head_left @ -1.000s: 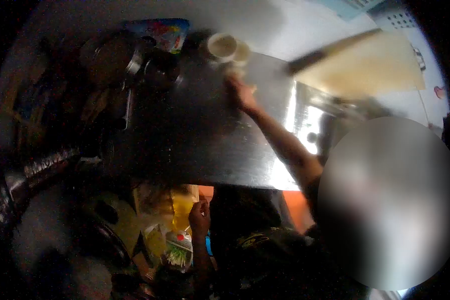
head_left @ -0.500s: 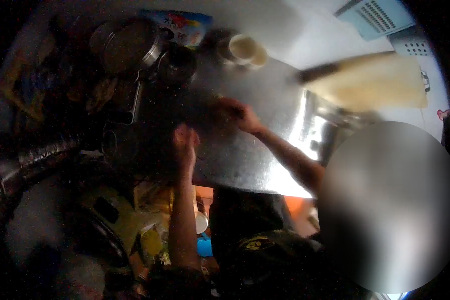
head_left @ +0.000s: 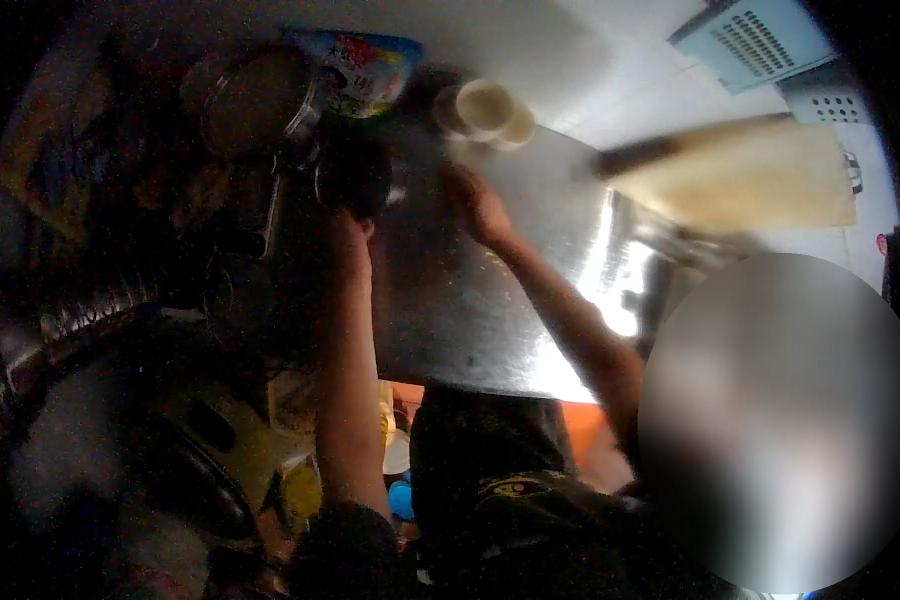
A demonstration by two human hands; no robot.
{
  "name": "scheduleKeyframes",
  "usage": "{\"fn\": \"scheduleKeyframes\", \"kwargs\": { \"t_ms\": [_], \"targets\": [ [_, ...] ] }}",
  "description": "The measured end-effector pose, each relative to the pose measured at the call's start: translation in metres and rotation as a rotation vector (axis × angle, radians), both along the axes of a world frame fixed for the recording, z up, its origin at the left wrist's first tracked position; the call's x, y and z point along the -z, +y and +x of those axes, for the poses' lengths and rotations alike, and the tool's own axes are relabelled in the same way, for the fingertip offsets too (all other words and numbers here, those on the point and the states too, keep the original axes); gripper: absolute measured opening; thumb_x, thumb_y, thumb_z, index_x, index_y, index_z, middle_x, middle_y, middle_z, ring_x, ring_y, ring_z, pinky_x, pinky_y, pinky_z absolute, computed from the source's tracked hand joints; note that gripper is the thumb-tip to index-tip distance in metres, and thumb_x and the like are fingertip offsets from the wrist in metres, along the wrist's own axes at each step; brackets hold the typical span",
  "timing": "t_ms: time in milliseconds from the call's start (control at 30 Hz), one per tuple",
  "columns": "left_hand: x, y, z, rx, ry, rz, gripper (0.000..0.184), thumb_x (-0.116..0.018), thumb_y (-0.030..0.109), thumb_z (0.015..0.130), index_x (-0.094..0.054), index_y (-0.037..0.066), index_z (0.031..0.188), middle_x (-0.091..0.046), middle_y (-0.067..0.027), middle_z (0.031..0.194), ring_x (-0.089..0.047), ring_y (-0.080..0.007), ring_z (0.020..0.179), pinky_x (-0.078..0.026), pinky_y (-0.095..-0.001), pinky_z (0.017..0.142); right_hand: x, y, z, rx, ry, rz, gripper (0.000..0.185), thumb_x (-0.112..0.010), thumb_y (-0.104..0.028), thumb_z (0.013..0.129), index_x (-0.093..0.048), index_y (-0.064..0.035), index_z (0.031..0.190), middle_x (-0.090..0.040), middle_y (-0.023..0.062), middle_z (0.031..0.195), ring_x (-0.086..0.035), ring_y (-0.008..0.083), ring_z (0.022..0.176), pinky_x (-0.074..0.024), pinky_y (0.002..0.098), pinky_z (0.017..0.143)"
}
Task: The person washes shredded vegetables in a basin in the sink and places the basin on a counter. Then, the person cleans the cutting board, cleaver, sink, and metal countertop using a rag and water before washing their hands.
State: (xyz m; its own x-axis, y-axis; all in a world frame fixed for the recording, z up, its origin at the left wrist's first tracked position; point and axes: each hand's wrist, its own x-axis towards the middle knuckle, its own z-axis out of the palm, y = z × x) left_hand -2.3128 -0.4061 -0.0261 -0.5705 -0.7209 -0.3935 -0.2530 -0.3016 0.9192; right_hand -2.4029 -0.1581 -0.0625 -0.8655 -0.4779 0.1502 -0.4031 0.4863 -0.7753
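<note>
My left hand [head_left: 353,228] is at the near side of a dark round pot [head_left: 355,175]; its fingers fade into shadow there and appear closed on the rim. Over the steel worktop [head_left: 440,310], my right hand [head_left: 478,208] reaches forward with its fingers stretched out, somewhat blurred. Just beyond those fingertips stand pale cups [head_left: 486,110], grouped close together. I see nothing plainly held in the right hand. What the pot contains is too dark to tell.
A large lidded pot [head_left: 260,100] stands at the back left, beside a colourful printed bag [head_left: 360,70]. To the right are a pale board [head_left: 740,175] and a blue perforated basket [head_left: 755,45]. A blurred oval covers the lower right.
My left hand has moved forward from above the worktop to the dark pot, which now sits nearer to me. The right hand has shifted slightly forward, towards the cups.
</note>
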Motion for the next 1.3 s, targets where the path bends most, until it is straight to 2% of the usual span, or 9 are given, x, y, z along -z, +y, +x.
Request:
{"fn": "scheduleKeyframes", "kwargs": {
  "t_ms": [133, 267, 367, 433, 567, 667, 867, 1167, 1300],
  "targets": [
    [-0.006, 0.026, 0.119, 0.068, -0.141, -0.352, 0.038, -0.067, 0.018, 0.084, -0.059, 0.001, 0.117, -0.063, -0.0180, 0.112, -0.062, -0.0300, 0.097, -0.051, -0.0397, 0.083, 0.092, -0.049, -0.001, 0.050, -0.107, 0.184, 0.045, -0.047, -0.026, 0.097, -0.046, -0.0119, 0.140, -0.053, 0.0150, 0.136, -0.056, 0.0342, 0.119, -0.0457, 0.0409, 0.099],
    [-0.021, 0.066, 0.251, 0.177, -0.476, -0.672, 0.036, -0.066, 0.015, 0.083, -0.061, 0.000, 0.115, -0.064, -0.0195, 0.113, -0.062, -0.0314, 0.099, -0.049, -0.0406, 0.084, 0.084, -0.062, 0.059, -0.355, -0.080, 0.395, 0.043, -0.049, -0.025, 0.098, -0.047, -0.0148, 0.140, -0.053, 0.0108, 0.138, -0.055, 0.0316, 0.120, -0.0451, 0.0399, 0.100],
    [-0.032, 0.087, 0.314, 0.292, -0.684, -0.896, 0.034, -0.065, 0.013, 0.083, -0.063, -0.001, 0.114, -0.065, -0.0207, 0.114, -0.062, -0.0325, 0.101, -0.048, -0.0412, 0.085, 0.052, -0.045, 0.061, -0.381, -0.317, 0.205, 0.043, -0.052, -0.024, 0.097, -0.048, -0.0150, 0.139, -0.055, 0.0093, 0.136, -0.056, 0.0294, 0.120, -0.0450, 0.0395, 0.100],
    [-0.047, 0.095, 0.325, 0.188, -0.647, -0.700, 0.034, -0.064, 0.013, 0.083, -0.063, -0.002, 0.113, -0.065, -0.0206, 0.114, -0.062, -0.0318, 0.100, -0.048, -0.0401, 0.085, -0.024, -0.038, 0.043, -0.247, -0.536, -0.050, 0.044, -0.058, -0.024, 0.095, -0.051, -0.0115, 0.137, -0.059, 0.0108, 0.131, -0.057, 0.0271, 0.118, -0.0456, 0.0398, 0.099],
    [-0.083, 0.103, 0.321, -0.149, -0.373, -0.058, 0.036, -0.059, 0.017, 0.087, -0.062, -0.006, 0.113, -0.066, -0.0188, 0.114, -0.062, -0.0279, 0.095, -0.049, -0.0345, 0.081, 0.037, -0.073, -0.046, -0.202, 0.058, -0.029, 0.047, -0.060, -0.027, 0.094, -0.051, -0.0055, 0.134, -0.060, 0.0130, 0.127, -0.057, 0.0281, 0.117, -0.0454, 0.0404, 0.097],
    [-0.077, 0.097, 0.302, -0.279, -0.218, 0.072, 0.038, -0.061, 0.022, 0.085, -0.063, -0.006, 0.111, -0.067, -0.0176, 0.111, -0.061, -0.0254, 0.096, -0.049, -0.0363, 0.082, 0.082, -0.109, -0.091, -0.134, -0.012, 0.030, 0.045, -0.059, -0.025, 0.093, -0.053, -0.0048, 0.132, -0.061, 0.0139, 0.125, -0.058, 0.0288, 0.115, -0.0467, 0.0409, 0.095],
    [-0.004, 0.089, 0.366, 0.000, -0.455, -0.326, 0.046, -0.059, 0.031, 0.086, -0.063, -0.006, 0.113, -0.067, -0.0198, 0.110, -0.061, -0.0304, 0.098, -0.047, -0.0392, 0.085, 0.141, -0.165, -0.067, -0.248, 0.117, 0.247, 0.044, -0.059, -0.022, 0.090, -0.055, -0.0049, 0.130, -0.061, 0.0139, 0.124, -0.058, 0.0295, 0.113, -0.0472, 0.0415, 0.094],
    [-0.060, 0.035, 0.207, 0.137, -0.241, -0.474, 0.048, -0.055, 0.031, 0.089, -0.059, -0.005, 0.119, -0.064, -0.0205, 0.117, -0.061, -0.0322, 0.103, -0.045, -0.0411, 0.093, 0.083, -0.075, 0.102, -0.842, 0.014, 0.297, 0.043, -0.059, -0.017, 0.086, -0.059, -0.0049, 0.127, -0.062, 0.0140, 0.122, -0.059, 0.0306, 0.110, -0.0478, 0.0422, 0.093],
    [0.007, 0.025, 0.085, 0.234, -0.270, -0.801, 0.046, -0.053, 0.035, 0.093, -0.060, -0.003, 0.118, -0.064, -0.0243, 0.115, -0.061, -0.0406, 0.106, -0.046, -0.0434, 0.091, 0.035, -0.042, 0.124, -0.706, -0.125, 0.080, 0.043, -0.059, -0.015, 0.084, -0.061, -0.0050, 0.125, -0.062, 0.0141, 0.121, -0.059, 0.0311, 0.109, -0.0480, 0.0426, 0.092]
  ]
}}
